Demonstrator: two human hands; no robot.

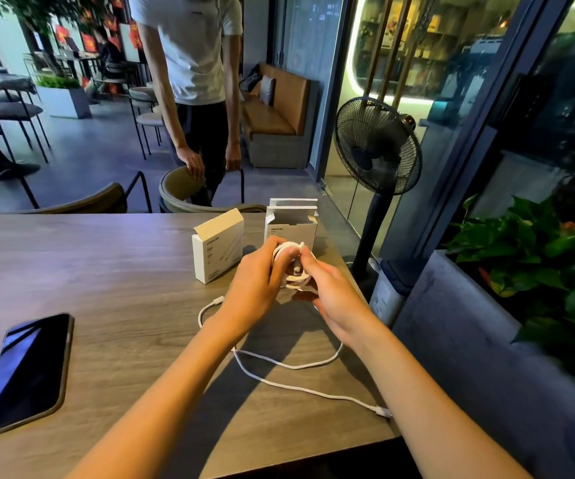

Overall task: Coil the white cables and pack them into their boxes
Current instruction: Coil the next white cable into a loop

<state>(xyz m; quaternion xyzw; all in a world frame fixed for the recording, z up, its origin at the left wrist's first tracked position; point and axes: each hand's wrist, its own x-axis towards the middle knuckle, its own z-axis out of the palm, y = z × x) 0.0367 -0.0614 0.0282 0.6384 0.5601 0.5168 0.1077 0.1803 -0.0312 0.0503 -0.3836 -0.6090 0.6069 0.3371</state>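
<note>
Left hand (256,285): I am gripping the coil (288,252), frame centre.
Right hand (331,292): I am pinching its loops.
Left to do: loose cable (293,366) lying on bench (106,278); both boxes (217,245) standing open.

Two open boxes (217,246) (291,224) standing near table (106,271) far edge, phone (25,373) by left edge, loose cable (289,366) snaking toward right corner

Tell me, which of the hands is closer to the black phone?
The left. The left hand, holding the coiled white cable, is on the side of the phone, which lies far off to its left. The right hand is farther away, beyond the coil.
</note>
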